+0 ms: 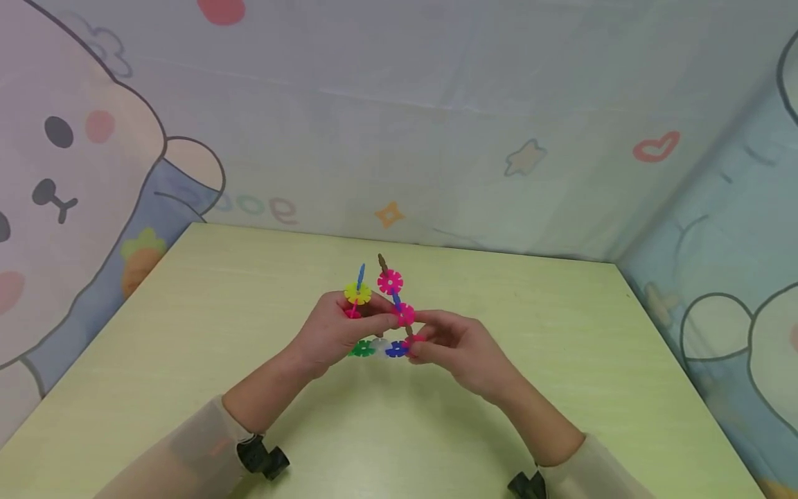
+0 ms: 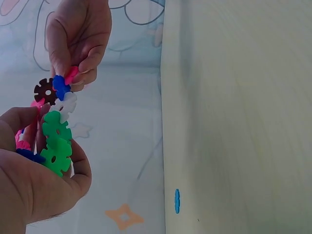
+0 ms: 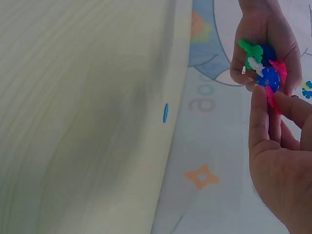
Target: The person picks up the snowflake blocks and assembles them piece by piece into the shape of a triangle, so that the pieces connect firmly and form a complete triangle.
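Observation:
Both hands hold a structure of linked plastic snowflake discs (image 1: 364,348) above the table. My left hand (image 1: 339,331) grips it around the middle, thumb across it. Between finger and thumb, my right hand (image 1: 464,350) pinches a pink disc (image 3: 271,99) at the right corner, beside a blue disc (image 1: 396,349). Green discs (image 2: 57,155) and a white disc (image 2: 65,106) run along the lower side. Two branches stand up, one with a yellow disc (image 1: 358,294), the other with pink discs (image 1: 390,282) and a brown disc (image 1: 382,263) on top. The left fingers hide part of the structure.
A single blue disc (image 3: 165,113) lies on the pale wooden table (image 1: 262,277), seen edge-on in both wrist views. Behind the table hangs a cartoon-printed cloth (image 1: 436,138), which also covers the right side.

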The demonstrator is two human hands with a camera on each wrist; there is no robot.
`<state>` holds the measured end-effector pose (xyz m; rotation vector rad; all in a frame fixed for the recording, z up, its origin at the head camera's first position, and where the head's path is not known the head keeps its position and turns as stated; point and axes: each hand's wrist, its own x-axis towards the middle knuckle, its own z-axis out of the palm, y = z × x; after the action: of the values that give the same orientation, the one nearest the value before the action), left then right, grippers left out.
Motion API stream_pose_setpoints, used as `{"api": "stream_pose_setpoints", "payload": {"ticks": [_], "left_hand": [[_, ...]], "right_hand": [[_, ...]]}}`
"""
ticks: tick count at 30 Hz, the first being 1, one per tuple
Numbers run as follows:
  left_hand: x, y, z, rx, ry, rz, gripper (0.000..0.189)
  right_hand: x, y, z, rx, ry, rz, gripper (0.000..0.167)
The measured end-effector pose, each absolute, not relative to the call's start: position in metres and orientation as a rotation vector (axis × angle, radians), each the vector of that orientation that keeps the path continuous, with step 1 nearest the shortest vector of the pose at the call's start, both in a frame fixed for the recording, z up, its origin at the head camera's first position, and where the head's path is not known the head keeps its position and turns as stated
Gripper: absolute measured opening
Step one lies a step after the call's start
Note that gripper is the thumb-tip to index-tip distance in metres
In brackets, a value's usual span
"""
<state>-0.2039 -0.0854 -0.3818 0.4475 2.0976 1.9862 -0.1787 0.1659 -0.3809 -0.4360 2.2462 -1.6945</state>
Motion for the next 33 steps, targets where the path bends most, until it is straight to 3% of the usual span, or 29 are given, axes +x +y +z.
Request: {"api": "stream_pose_setpoints", "payload": {"ticks": [12,21,33], "left_hand": [[-0.203,-0.087,-0.383,0.425,2.082,1.938,0.023],[-0.206,-0.089,-0.384,0.381,2.091,1.919,0.05],[-0.205,-0.083,-0.374,0.356,2.082,2.028,0.027]], "right_hand": [[-0.18,0.167,-0.381,-0.399,2.128,-1.712,0.042],[-0.181,0.17,-0.388,-0.409,2.112,-1.687,0.041],[-0.183,0.173,-0.392,-0.434,2.093,-1.663,0.038]]}}
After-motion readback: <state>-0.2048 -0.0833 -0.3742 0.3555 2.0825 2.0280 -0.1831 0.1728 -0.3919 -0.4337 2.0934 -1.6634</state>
